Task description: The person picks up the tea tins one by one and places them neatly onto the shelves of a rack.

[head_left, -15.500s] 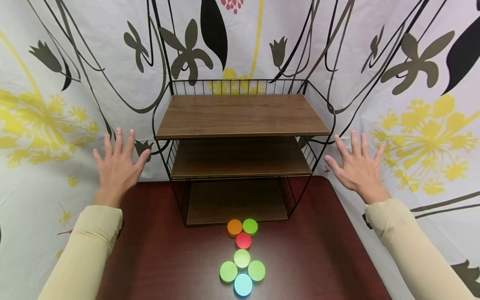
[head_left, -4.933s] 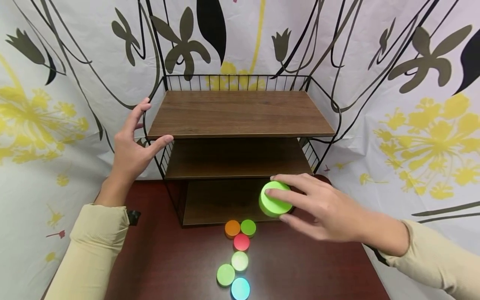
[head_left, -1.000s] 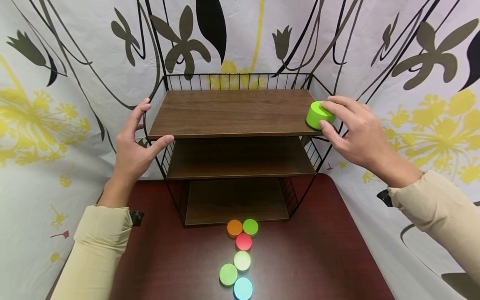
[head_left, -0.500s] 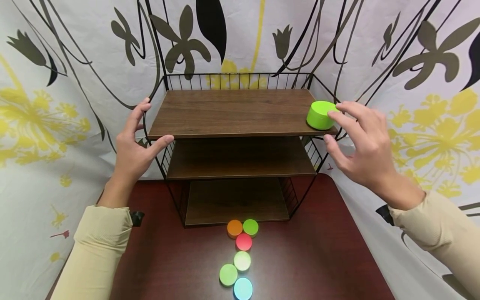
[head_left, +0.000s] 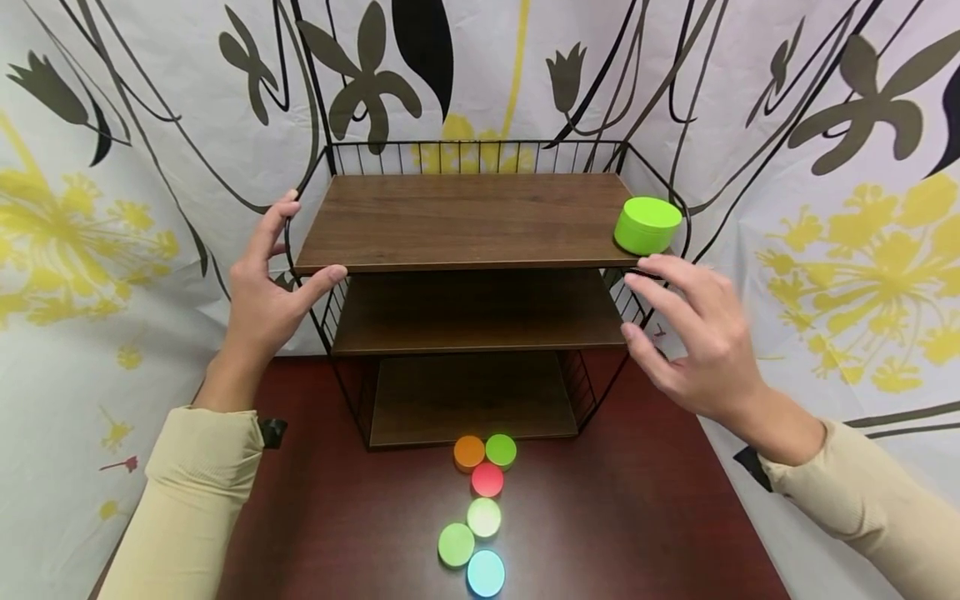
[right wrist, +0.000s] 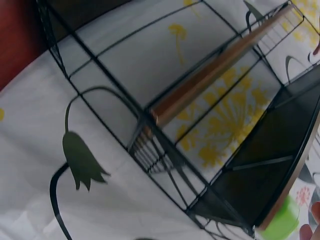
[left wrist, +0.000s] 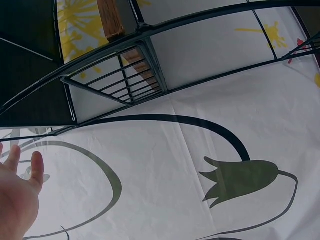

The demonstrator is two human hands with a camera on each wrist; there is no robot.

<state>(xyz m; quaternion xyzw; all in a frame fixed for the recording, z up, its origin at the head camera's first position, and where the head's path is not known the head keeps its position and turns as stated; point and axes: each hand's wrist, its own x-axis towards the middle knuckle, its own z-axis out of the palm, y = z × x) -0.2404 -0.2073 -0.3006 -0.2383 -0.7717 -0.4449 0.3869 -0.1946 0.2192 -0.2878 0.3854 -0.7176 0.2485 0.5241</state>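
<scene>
A bright green round lidded container (head_left: pixel 648 226) stands upright at the right end of the top shelf (head_left: pixel 472 221) of a three-tier wire rack; its edge also shows in the right wrist view as a green container (right wrist: pixel 281 220). My right hand (head_left: pixel 701 342) is in front of and below that container, fingers bent loosely and holding nothing. At the rack's left side is my left hand (head_left: pixel 262 287), thumb and fingers spread about the top shelf's front corner. In the left wrist view, only part of the left hand (left wrist: pixel 19 195) shows; whether it touches the rack I cannot tell.
On the dark red table (head_left: pixel 600 517) in front of the rack lie smaller round pieces: orange (head_left: pixel 469 452), green (head_left: pixel 501 451), red (head_left: pixel 487 479), pale green (head_left: pixel 483 518), light green (head_left: pixel 456 545) and blue (head_left: pixel 486 573). A patterned cloth (head_left: pixel 847 275) surrounds the table.
Earlier my right hand carried the green container up from the table to the top shelf's right end. Since then it has released it and moved down. The left hand has stayed by the rack.
</scene>
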